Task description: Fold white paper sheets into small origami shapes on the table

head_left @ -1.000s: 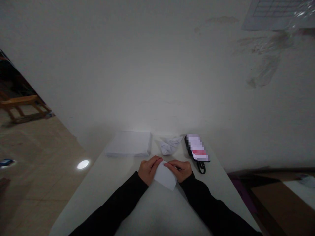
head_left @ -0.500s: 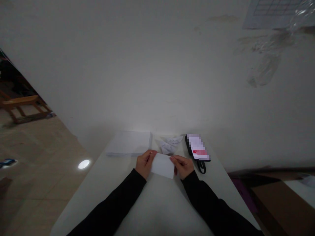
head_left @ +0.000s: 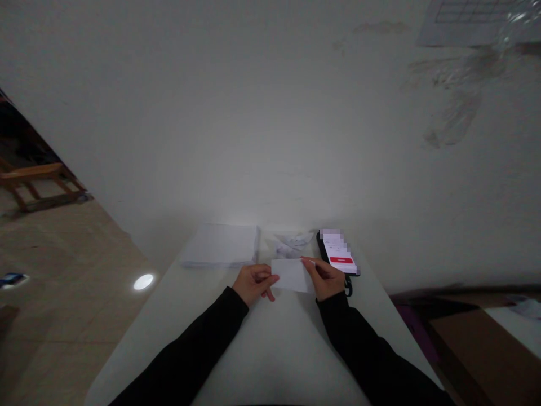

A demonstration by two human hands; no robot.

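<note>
Between my two hands is a small white sheet of paper [head_left: 291, 275], raised over the white table. My left hand [head_left: 254, 283] pinches its left edge between thumb and fingers, the lower fingers pointing out under it. At the upper right corner, my right hand [head_left: 326, 279] grips the paper with the thumb on the near face. Just behind the sheet lie folded white paper pieces [head_left: 296, 241], partly covered by it. A stack of white paper [head_left: 222, 245] rests beyond my left hand.
A phone [head_left: 338, 254] with a lit screen stands at the back right of the table [head_left: 270, 349], a black cord loop by it. The wall [head_left: 270, 124] rises right behind. Cardboard [head_left: 482, 338] is at the right, a wooden stool [head_left: 38, 172] at the far left.
The paper has turned from a tilt to nearly level and shifted right. My right hand has moved right along with it, and my left thumb now lies over its left edge.
</note>
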